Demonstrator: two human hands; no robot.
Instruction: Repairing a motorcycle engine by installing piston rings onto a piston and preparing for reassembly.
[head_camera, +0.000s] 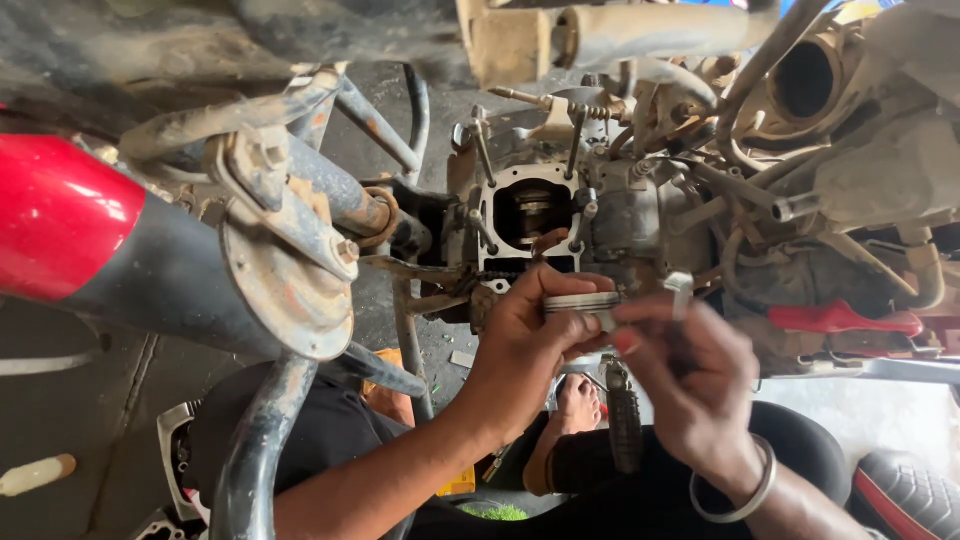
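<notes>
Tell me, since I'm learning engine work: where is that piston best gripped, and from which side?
Probably around its round skirt, from the left side, as the left hand holds the piston now. That leaves the ringed edge clear for the right hand.

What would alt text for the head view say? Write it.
Two bare hands hold a round metal piston in front of an opened motorcycle engine; the left hand grips it while the right hand touches its edge. A red fuel tank sits at left.
</notes>
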